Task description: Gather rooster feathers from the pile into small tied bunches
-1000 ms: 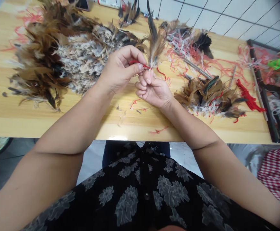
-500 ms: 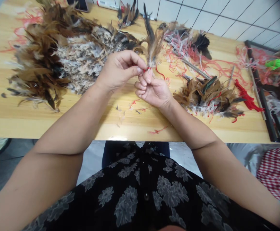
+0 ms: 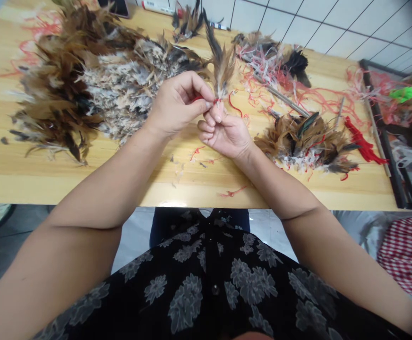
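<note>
Between thumb and fingertips my right hand (image 3: 227, 130) grips the white base of a small feather bunch (image 3: 223, 68), brown with a dark tip, standing upright. Thumb and forefinger of my left hand (image 3: 183, 101) are pinched on a red string (image 3: 199, 98) at that base, and the two hands touch there. One end of red string (image 3: 236, 105) hangs behind the bunch on the right. Left of my left hand lies a large heap of brown and pale feathers (image 3: 117, 89). Beside my right forearm rests a pile of feather bunches (image 3: 308, 141) with white and red ends.
Red strings (image 3: 364, 141) lie by a dark-framed tray (image 3: 372, 104) at the right. A thin rod (image 3: 284, 100) and tangled pink and white strips (image 3: 262, 66) are further back. A marker (image 3: 158, 7) and a phone (image 3: 115, 7) lie along the tiled wall.
The feather bunch has tilted slightly to the left at its tip. My left hand has shifted a little, and more red string shows within its pinch. My right hand stays almost still.
</note>
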Available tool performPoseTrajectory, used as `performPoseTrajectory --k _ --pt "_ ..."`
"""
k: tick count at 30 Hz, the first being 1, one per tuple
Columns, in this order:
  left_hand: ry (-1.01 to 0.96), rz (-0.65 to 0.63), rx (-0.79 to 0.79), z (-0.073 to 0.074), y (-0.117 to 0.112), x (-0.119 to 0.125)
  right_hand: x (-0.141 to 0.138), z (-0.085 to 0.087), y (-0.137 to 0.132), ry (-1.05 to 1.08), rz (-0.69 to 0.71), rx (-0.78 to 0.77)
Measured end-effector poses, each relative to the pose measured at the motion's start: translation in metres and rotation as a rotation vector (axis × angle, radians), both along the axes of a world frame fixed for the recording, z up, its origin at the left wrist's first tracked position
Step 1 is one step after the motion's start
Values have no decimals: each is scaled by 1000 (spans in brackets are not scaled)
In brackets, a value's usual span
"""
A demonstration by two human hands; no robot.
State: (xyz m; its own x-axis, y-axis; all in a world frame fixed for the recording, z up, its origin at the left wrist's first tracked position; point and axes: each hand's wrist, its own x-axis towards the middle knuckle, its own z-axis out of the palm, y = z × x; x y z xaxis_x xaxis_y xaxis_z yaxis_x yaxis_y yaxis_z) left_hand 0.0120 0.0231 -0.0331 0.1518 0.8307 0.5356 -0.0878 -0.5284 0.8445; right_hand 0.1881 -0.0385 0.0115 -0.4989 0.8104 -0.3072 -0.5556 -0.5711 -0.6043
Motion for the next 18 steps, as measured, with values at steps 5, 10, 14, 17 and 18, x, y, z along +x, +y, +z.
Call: performPoseTrajectory --k 5,10,14,17,18 --pt "127 89 127 -21 21 1 1 1 -1 62 12 -71" --pt "185 217 198 -28 21 7 0 3 -2 62 25 -108" --pt "228 323 240 -14 -3 10 -1 3 -3 45 24 -87" --pt "165 306 96 2 -25 12 -2 0 -3 27 7 -60" --pt "134 266 32 7 -31 13 -3 -1 -3 16 -1 -50"
